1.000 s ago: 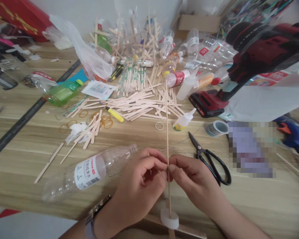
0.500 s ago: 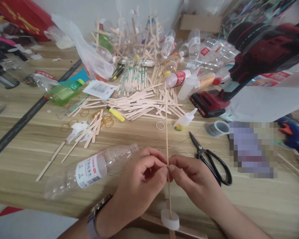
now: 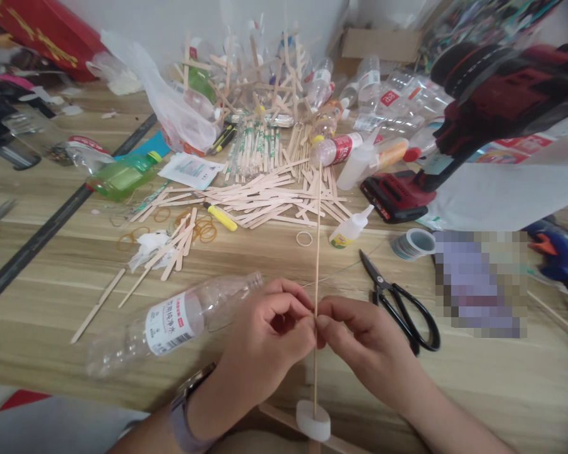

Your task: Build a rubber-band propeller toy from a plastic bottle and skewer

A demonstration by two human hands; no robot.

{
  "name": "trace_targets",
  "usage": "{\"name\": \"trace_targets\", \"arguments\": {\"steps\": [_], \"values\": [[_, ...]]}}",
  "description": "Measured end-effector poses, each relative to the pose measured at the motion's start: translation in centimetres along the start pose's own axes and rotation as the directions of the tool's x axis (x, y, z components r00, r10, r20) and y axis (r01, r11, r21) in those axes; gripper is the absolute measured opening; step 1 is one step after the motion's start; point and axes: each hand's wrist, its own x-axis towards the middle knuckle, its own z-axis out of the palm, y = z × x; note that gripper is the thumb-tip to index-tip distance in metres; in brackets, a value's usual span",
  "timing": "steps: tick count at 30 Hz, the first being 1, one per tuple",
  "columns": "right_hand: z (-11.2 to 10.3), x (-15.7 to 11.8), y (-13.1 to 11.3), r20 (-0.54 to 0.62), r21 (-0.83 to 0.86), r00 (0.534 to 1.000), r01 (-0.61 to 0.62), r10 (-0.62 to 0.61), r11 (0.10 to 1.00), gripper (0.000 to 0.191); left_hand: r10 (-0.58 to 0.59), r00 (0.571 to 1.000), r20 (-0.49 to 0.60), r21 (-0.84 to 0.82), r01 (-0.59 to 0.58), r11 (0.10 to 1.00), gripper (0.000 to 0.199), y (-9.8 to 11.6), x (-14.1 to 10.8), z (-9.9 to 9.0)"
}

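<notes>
Both hands meet at a thin wooden stick (image 3: 317,239) that stands roughly upright in front of me. My left hand (image 3: 272,340) pinches it from the left with thumb and forefinger. From the right, my right hand (image 3: 366,340) pinches it at the same height. Below the hands, the stick's lower end meets a white bottle cap (image 3: 313,421). Flat wooden strips (image 3: 281,416) lie under the cap. Whether something small sits between my fingertips is hidden. An empty clear plastic bottle (image 3: 170,325) lies left of my left hand, and black-handled scissors (image 3: 402,309) lie right of my right hand.
Loose popsicle sticks (image 3: 260,198) spread across the table's middle. A glue bottle (image 3: 351,228), a small cup (image 3: 413,244) and a red-black power tool (image 3: 454,132) stand at the right. Plastic bottles (image 3: 369,82) crowd the back; a green bottle (image 3: 125,175) lies left.
The lower end of the stick and the white cap have swung slightly left and down. Both hands keep their pinch at nearly the same spot.
</notes>
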Motion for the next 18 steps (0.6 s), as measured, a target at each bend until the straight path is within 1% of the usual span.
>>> {"name": "trace_targets", "arguments": {"steps": [8, 14, 18], "values": [[-0.12, -0.14, -0.1, 0.007, 0.034, 1.0, 0.017, -0.017, 0.999, 0.033, -0.072, 0.997, 0.014, -0.099, 0.073, 0.992, 0.014, -0.2, 0.12, -0.2], [-0.08, -0.18, 0.66, 0.1, 0.119, 0.995, 0.006, -0.018, 0.993, 0.04, -0.092, 0.996, 0.016, -0.174, 0.094, 0.98, 0.018, -0.28, 0.27, -0.33], [-0.07, -0.09, 0.73, 0.151, 0.219, 0.988, -0.021, -0.013, 0.975, 0.037, -0.092, 0.996, -0.021, -0.217, 0.085, 0.972, 0.015, -0.42, 0.38, -0.4]]}}
